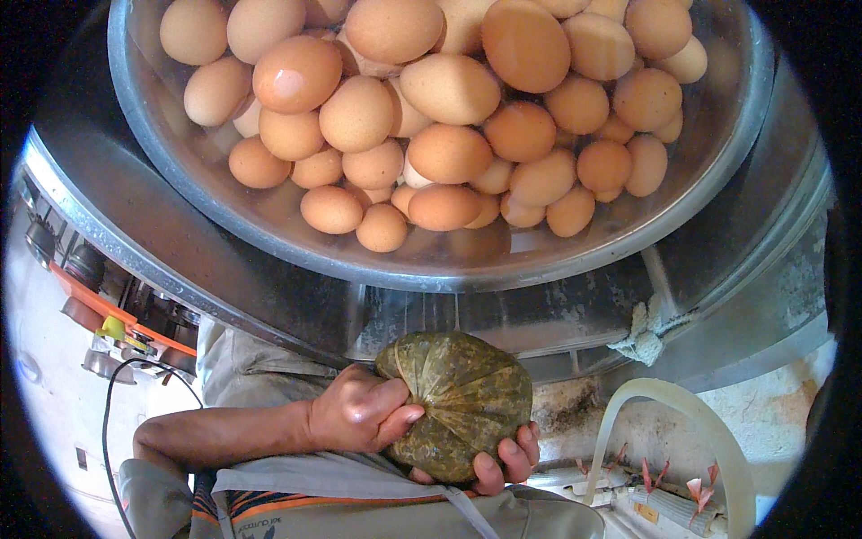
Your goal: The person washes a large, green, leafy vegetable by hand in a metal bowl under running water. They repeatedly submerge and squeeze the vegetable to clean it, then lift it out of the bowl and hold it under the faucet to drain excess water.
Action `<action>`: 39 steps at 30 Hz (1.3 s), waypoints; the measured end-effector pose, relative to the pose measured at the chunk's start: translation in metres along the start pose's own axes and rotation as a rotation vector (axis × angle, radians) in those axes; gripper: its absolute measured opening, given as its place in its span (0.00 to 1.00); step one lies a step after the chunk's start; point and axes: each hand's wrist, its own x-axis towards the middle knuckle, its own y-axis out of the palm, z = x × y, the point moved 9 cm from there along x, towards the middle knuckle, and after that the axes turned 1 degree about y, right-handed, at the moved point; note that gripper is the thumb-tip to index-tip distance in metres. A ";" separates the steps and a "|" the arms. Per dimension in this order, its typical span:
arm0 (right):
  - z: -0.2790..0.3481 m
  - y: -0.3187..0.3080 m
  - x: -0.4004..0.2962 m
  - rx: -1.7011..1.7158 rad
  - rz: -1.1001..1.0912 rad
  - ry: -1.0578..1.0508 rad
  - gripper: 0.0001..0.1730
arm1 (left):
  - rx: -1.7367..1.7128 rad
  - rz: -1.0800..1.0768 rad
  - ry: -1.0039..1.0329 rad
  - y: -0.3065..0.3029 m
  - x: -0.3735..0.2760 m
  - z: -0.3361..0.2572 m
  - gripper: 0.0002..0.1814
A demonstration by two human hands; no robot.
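A bulging, mottled green-brown bag [471, 404] is in front of my torso, its folds running together towards a gathered neck. My left hand [367, 407] is closed in a fist around that neck, thumb pressed along its edge. From below and the right, my right hand [508, 461] cups the bag; only its fingers show, and the palm is hidden. Beyond the bag, a large round metal basin [431, 279] holds many brown eggs [450, 153], seemingly in clear liquid. Neither hand touches the basin or the eggs.
The basin sits over a wider metal vessel [222, 269]. A knotted pale cloth tie [643, 333] hangs from a metal bar at the right. A pale curved hose [646, 387] stands lower right. At left are an orange rack [94, 293] with metal ware and a black cable [108, 431].
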 end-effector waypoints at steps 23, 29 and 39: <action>0.004 -0.005 -0.016 -0.006 -0.010 -0.147 0.32 | -0.031 -0.022 -0.036 -0.003 0.001 0.000 0.15; 0.003 0.004 0.001 0.005 0.024 -0.042 0.29 | 0.003 0.006 -0.036 -0.002 0.001 0.000 0.15; -0.003 -0.004 -0.002 0.107 0.069 0.084 0.23 | -0.024 0.013 -0.041 -0.003 0.001 0.002 0.15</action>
